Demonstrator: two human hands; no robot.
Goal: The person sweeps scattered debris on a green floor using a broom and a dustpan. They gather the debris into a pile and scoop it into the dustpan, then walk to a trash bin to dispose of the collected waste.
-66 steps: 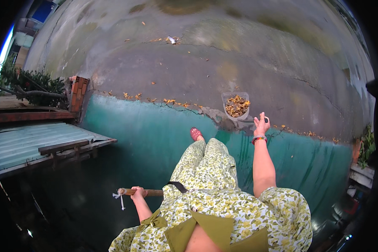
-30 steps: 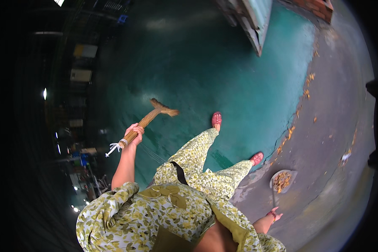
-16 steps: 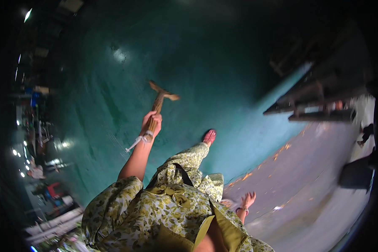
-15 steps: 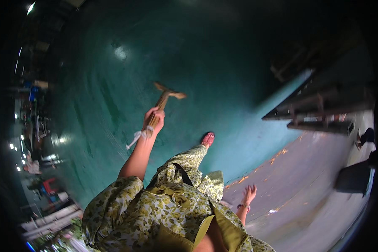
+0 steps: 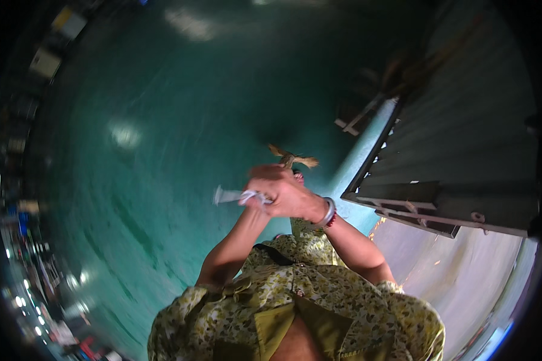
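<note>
A brown T-shaped bundle [image 5: 289, 160], which looks like straw or dried stalks, is held out before my body with its forked end pointing away. My left hand [image 5: 267, 177] is closed round its shaft, partly covered and blurred. From the right, my right hand [image 5: 294, 201], with bangles at its wrist, crosses over against the left. Its fingers are closed at the white strip [image 5: 258, 196] tied near the bundle's near end. A loose tail of the strip sticks out to the left. Most of the shaft is hidden by the hands.
A green floor [image 5: 162, 120] spreads ahead. At the right stands a large dark metal panel [image 5: 451, 156] with a ledged lower edge, and a blurred brown heap [image 5: 403, 75] lies beyond it. Grey paving [image 5: 445, 265] runs along the right. Boxes [image 5: 45, 63] and lit clutter line the left rim.
My right hand has risen from beside my body to meet the left at the bundle. The bundle has moved right and nearer. The metal panel shows larger at the right.
</note>
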